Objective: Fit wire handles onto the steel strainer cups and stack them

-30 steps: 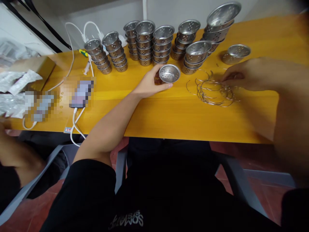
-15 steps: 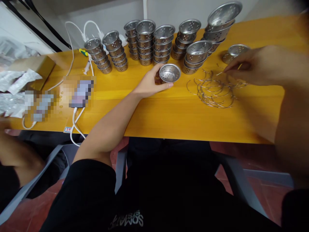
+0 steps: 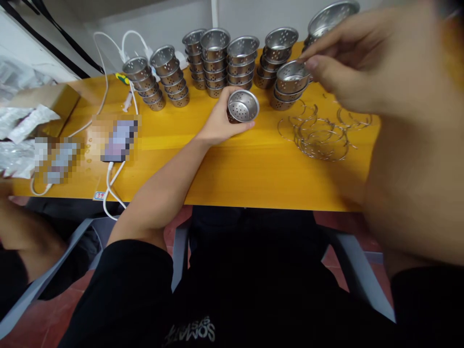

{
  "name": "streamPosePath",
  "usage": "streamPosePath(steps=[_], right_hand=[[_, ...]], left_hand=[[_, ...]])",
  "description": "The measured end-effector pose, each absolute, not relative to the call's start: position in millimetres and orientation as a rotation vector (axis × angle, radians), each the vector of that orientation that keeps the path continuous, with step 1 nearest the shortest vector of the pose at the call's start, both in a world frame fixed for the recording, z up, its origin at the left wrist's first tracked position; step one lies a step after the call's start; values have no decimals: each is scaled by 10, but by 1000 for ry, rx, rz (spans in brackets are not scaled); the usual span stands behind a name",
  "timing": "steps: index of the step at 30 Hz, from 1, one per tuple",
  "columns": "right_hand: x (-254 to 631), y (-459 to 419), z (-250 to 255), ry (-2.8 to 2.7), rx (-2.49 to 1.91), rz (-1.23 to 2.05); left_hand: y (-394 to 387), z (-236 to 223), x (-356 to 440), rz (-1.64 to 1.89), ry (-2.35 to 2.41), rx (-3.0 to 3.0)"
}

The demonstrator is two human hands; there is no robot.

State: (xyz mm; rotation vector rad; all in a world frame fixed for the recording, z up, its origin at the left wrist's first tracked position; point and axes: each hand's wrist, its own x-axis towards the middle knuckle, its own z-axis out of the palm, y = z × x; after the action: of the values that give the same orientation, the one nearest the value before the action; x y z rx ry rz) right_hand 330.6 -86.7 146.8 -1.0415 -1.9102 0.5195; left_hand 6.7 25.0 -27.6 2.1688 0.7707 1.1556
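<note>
My left hand (image 3: 219,118) is wrapped around a perforated metal cup (image 3: 243,107), its open mouth tilted towards me above the table. Up at the right, my right hand (image 3: 348,67) is closed in a pinch, blurred by motion, in front of the cup stacks. A thin wire showed in this pinch a moment ago; now it hardly shows against the cups behind. Below that hand lies a loose tangle of curved thin wires (image 3: 321,140). Nearest to its fingertips is a short stack of perforated cups (image 3: 290,87).
Several stacks of perforated cups (image 3: 215,63) line the back of the yellow table (image 3: 232,179). To the left are a phone (image 3: 119,140) with a white cable, another phone (image 3: 63,162), a cardboard box (image 3: 54,104) and plastic bags (image 3: 21,157). Another person's arm (image 3: 32,227) is at far left.
My right hand has risen from the wires and moved left, in front of the stacks. My left hand has shifted slightly left and tilted the cup's mouth more towards me.
</note>
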Motion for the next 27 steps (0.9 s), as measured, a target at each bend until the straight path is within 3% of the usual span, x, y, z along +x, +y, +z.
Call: streamPosePath(steps=[10, 17, 27], right_hand=[[2736, -417, 564, -1714, -1020, 438], [2727, -614, 590, -1795, -1267, 574], [2630, -686, 627, -1796, -1182, 638]], left_hand=[[407, -366, 183, 1172, 794, 2141], [63, 49, 158, 1091, 858, 2144], [114, -65, 202, 1083, 837, 2151]])
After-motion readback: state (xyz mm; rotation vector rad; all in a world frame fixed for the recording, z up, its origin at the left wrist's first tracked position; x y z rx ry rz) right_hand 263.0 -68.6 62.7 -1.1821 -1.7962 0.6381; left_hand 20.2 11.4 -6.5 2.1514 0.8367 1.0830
